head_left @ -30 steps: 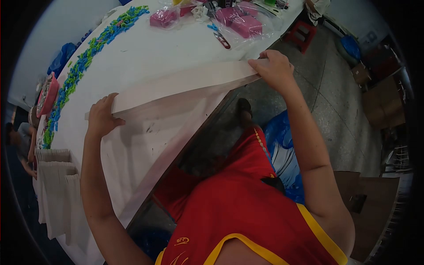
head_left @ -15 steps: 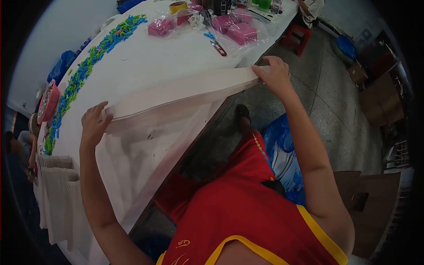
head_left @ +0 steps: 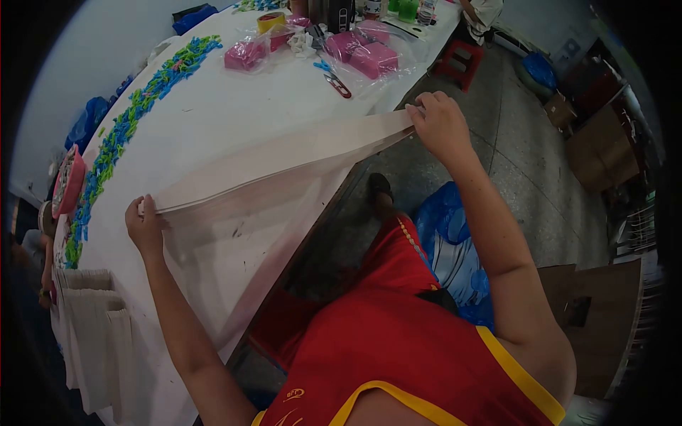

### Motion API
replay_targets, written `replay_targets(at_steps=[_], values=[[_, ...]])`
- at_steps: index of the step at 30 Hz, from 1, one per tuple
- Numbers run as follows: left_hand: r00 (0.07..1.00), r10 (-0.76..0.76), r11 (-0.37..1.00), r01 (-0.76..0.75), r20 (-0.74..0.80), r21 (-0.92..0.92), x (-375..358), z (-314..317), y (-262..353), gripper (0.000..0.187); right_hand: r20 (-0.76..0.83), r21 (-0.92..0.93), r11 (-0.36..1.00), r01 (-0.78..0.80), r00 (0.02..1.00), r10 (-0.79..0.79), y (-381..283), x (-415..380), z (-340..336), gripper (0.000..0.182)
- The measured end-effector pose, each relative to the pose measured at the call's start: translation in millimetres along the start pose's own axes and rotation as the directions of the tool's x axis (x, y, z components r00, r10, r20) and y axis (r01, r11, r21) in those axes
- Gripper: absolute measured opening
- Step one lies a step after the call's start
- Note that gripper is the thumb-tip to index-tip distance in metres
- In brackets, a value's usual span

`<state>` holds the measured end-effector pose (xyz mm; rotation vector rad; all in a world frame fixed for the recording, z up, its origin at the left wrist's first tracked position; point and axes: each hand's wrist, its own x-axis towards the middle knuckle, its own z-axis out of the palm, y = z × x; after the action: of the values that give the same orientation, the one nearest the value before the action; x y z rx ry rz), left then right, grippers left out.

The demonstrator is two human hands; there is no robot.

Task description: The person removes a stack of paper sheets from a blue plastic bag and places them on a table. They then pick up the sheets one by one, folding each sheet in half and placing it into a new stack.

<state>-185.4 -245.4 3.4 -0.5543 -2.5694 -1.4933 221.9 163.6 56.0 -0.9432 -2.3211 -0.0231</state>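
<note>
A long pale strip (head_left: pixel 284 157), layered along its near edge, stretches slantwise between my two hands above the table edge. I cannot make out whether it is cloth or paper. Its lower left end is pinched in my left hand (head_left: pixel 145 224), fingers closed. At the upper right end my right hand (head_left: pixel 442 124) grips it between thumb and fingers, out past the table's edge. Below the strip, a white sheet with dark marks covers the table (head_left: pixel 213 248). To the left of my left forearm, folded pale strips (head_left: pixel 92 319) hang over the table's side.
Blue and green small pieces (head_left: pixel 131 117) form a long band along the far side. A pink basin (head_left: pixel 69 181) stands by it. Red-handled snips (head_left: pixel 337 86) and pink packs in clear plastic (head_left: pixel 373 60) lie farther up. A red stool (head_left: pixel 458 64) stands on the floor; another person's arm shows at left.
My left hand has moved down and slightly left, and its fingers have closed on the strip's end. The strip is straighter. My right hand keeps its hold.
</note>
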Motion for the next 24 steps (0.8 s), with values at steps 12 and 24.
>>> replay_targets(at_steps=[12,24], values=[[0.956,0.27,0.957,-0.253,-0.115,0.138,9.4,9.1,-38.5,0.034,0.203,0.029,0.975,-0.22,0.956,0.21,3.8,8.5,-15.2,0.032],[0.878,0.478,0.831,-0.437,-0.04,0.345,4.0,13.7,-31.6,0.037,0.268,0.024,0.982,-0.186,0.948,0.173,18.8,19.2,-20.4,0.029]])
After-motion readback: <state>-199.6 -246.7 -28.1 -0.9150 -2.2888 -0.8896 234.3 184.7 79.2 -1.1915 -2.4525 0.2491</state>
